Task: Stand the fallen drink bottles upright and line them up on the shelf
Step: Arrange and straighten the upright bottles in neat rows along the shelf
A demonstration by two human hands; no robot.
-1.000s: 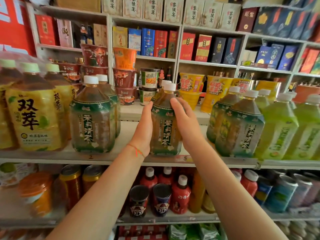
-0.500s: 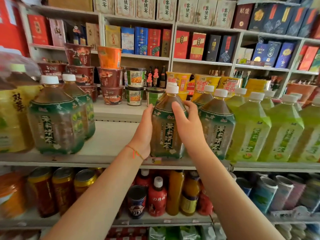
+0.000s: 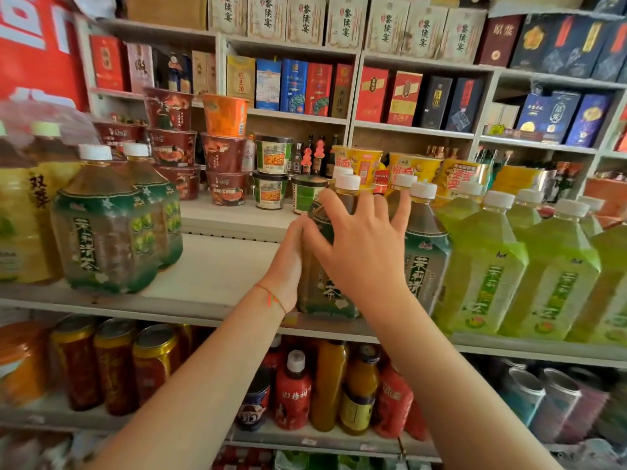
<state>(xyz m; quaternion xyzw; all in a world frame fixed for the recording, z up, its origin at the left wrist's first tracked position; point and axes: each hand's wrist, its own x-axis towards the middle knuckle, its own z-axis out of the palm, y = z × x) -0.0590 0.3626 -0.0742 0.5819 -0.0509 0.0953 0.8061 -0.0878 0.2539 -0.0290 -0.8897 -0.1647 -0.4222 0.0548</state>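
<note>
On the middle shelf (image 3: 210,266), near its front edge, stands the dark tea bottle (image 3: 325,266) between both hands. The left hand (image 3: 288,262) lies flat against the bottle's left side, fingers straight, with a thin orange cord round the wrist; that grip is an open press rather than a clasp. The right hand (image 3: 359,245) covers the bottle's front and right shoulder with its fingers spread wide apart, the thumb on the green label and the fingertips reaching up by the neck; whether the palm presses on the plastic I cannot tell.

The bottle is upright, white-capped, filled with brown tea, and wrapped in a dark green label with pale characters and small flowers. Just beside it on the right stands a like brown tea bottle (image 3: 424,259), touching or nearly so, and past that a row of light green drink bottles (image 3: 485,266) holding a yellow-green liquid, all upright.

Well apart to the left stand two more brown tea bottles (image 3: 108,225), one behind the other, and further left big yellow drink bottles (image 3: 23,218). Behind, stacked instant noodle cups (image 3: 224,154) rest on a rear ledge. The lower shelf (image 3: 305,439) carries cans (image 3: 115,364) and small red bottles (image 3: 293,391). Boxed goods (image 3: 295,86) fill the wall shelves above.
</note>
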